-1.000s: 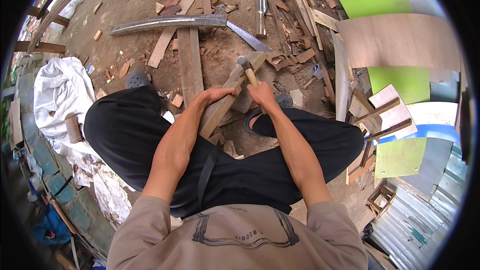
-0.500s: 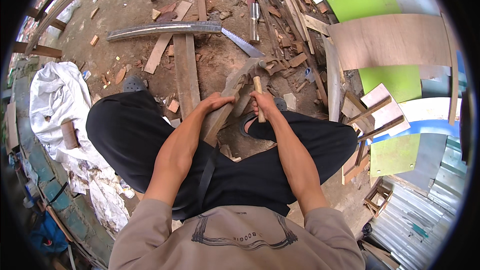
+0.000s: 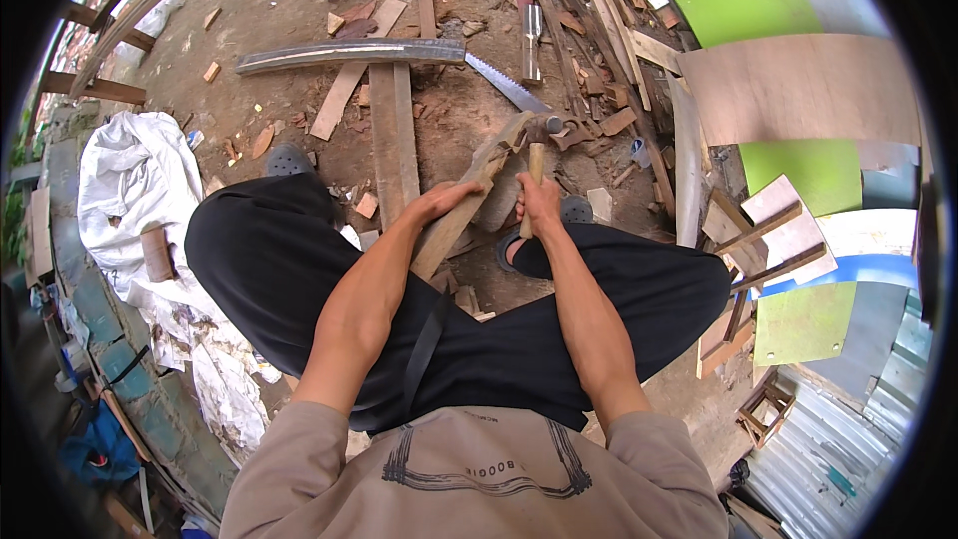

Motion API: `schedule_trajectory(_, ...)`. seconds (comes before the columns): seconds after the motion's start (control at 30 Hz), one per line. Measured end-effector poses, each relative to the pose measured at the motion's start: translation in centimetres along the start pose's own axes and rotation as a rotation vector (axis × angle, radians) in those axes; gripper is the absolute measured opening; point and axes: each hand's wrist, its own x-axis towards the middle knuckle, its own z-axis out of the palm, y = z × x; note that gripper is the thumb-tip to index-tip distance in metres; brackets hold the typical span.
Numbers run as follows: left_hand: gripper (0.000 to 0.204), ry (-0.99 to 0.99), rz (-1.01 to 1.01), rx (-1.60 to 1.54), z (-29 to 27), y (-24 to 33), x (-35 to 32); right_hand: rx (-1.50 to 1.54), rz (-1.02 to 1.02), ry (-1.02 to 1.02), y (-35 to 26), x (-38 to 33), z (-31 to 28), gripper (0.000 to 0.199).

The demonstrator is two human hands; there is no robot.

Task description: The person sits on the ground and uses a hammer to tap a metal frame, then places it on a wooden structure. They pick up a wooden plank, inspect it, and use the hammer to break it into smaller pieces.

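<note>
My left hand (image 3: 449, 199) is closed around a rough wooden piece (image 3: 446, 238), which slants up and away from my lap between my knees. In my right hand (image 3: 540, 202) is a claw hammer (image 3: 536, 162) with a pale wooden handle, gripped low down. The hammer's metal head lies close by the far end of the wooden piece; whether they touch I cannot tell. Beneath the piece, a greyish rounded block (image 3: 496, 205) shows in part. Farther out, a handsaw (image 3: 506, 82) lies on the ground, its blade pointing toward me.
A long curved timber (image 3: 349, 56) crosses a plank (image 3: 395, 130) on the dirt ahead. Wood strips and scraps (image 3: 599, 10) are heaped at the far right. White sacking (image 3: 140, 200) lies at my left; a small wooden frame (image 3: 765, 409) and corrugated sheet metal (image 3: 833, 439) are at my right.
The hammer head has tipped so that its handle stands more upright, still near the wooden piece's far end. Both hands keep their grips. The whole view has shifted slightly.
</note>
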Motion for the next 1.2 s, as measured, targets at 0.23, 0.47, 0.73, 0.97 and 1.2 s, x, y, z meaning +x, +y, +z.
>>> schedule_trajectory(0.23,0.08,0.029,-0.004,-0.036,0.5,0.0,0.2,-0.247,-0.123,0.018,1.1,1.3,0.1,0.027)
schedule_trajectory(0.47,0.081,0.139,0.039,0.225,0.4,0.5,0.4,-0.818,-0.446,0.067,2.5,2.5,-0.6,0.036)
schedule_trajectory(0.73,0.08,0.156,0.073,0.336,0.5,0.7,0.0,-1.032,-0.317,0.002,2.7,1.1,-2.0,0.041)
schedule_trajectory(0.97,0.099,0.145,0.107,0.315,0.7,-1.5,2.7,-1.015,-0.2,-0.041,1.1,0.2,-1.4,0.042)
schedule_trajectory(1.2,0.117,0.158,0.09,0.382,1.9,-0.4,2.2,-0.878,-0.133,0.001,2.0,1.1,-0.8,0.04)
